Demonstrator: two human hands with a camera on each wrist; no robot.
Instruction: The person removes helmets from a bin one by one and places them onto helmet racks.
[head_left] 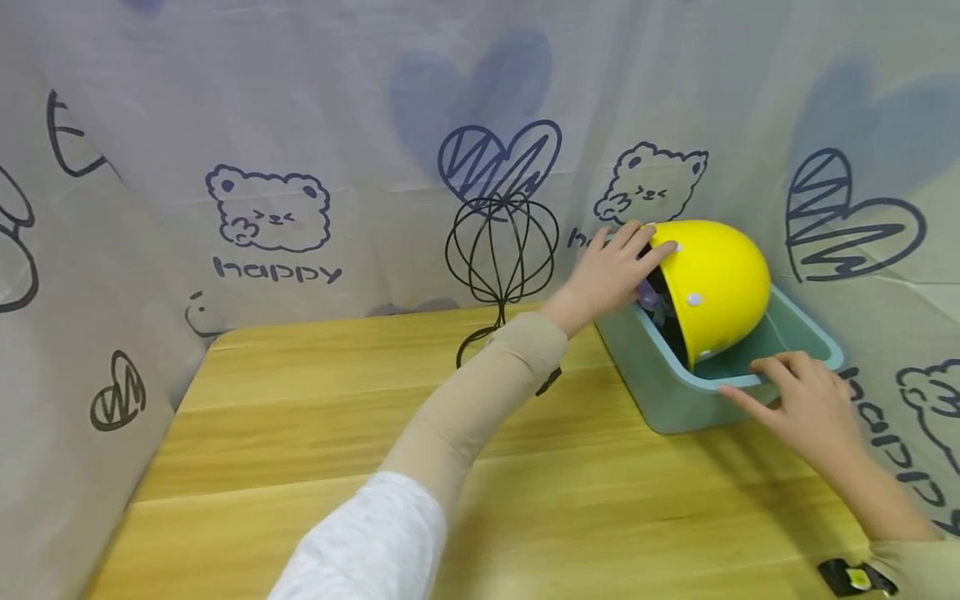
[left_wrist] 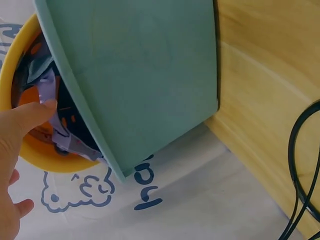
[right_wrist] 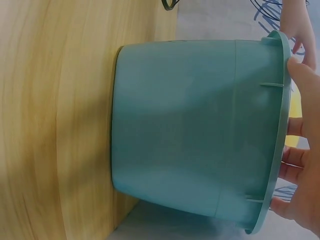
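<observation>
A yellow hard hat point(head_left: 723, 283) lies tilted on its side in a blue-green plastic bin point(head_left: 652, 392), its opening toward the left. My left hand point(head_left: 611, 271) holds the hat by its brim, fingers over the outer shell. In the left wrist view the thumb point(left_wrist: 35, 114) reaches inside, against the lilac and dark straps point(left_wrist: 60, 120). My right hand point(head_left: 813, 404) grips the bin's near rim at the right. The right wrist view shows its thumb point(right_wrist: 300, 72) on the rim and the fingertips point(right_wrist: 295, 157) over the inner side.
A black wire stand with a globe-shaped cage point(head_left: 501, 250) stands on the wooden table point(head_left: 322, 400), left of the bin. Behind and beside the table hangs a pale cloth point(head_left: 360, 167) with printed hearts and bears. A small black buckle point(head_left: 855, 577) shows by the right sleeve.
</observation>
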